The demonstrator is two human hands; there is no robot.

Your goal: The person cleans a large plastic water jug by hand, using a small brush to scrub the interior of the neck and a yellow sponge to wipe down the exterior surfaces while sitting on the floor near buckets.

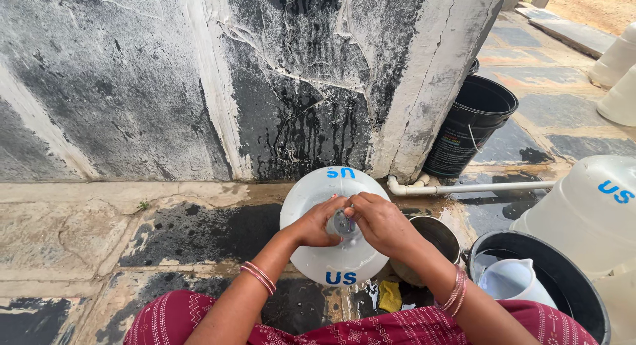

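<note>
Head view: both hands meet on the cap [340, 222] of a big white water jug [334, 252] standing on the wet floor [199, 232]. The left hand [317, 222] and right hand [381, 222] pinch the cap. A white pitcher [513, 282] sits in a black tub [583, 285] nearby.

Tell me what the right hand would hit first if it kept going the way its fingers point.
The right hand points left toward the bottle neck it already touches; beyond that, probably the left hand on the other side.

Outdoors, in daylight: stained, cracked wall [199, 80], wet stone floor [79, 232], white pipe [490, 186] along the base, sandy ground [596, 7] beyond.
</note>
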